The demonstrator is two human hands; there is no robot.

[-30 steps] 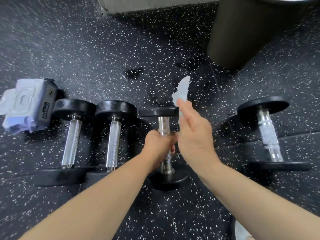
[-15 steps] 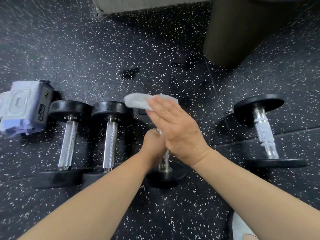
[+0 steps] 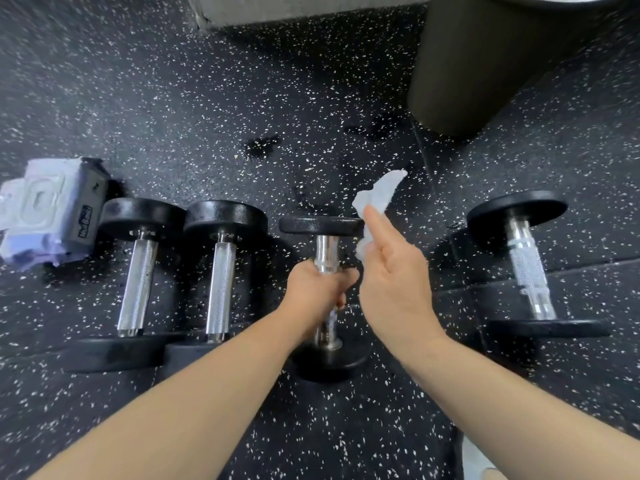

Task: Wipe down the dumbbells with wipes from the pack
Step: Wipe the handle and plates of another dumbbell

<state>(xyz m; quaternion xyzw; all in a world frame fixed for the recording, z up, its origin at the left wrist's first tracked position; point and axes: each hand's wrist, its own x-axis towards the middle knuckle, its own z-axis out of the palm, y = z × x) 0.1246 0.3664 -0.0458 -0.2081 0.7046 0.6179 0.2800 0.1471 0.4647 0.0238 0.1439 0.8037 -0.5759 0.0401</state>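
Beside the black dumbbell (image 3: 325,249), crumpled white wipe (image 3: 379,195).

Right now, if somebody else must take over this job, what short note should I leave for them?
Left hand: grips the handle of the third dumbbell.
Right hand: holds a wipe at the right edge of that dumbbell's far plate.
Pack: on the floor, far left, beside the first dumbbell; second dumbbell next to that; fourth dumbbell apart on the right.
Done: third is being wiped; the others, cannot tell.
Left: finish the third, then probably the rest.
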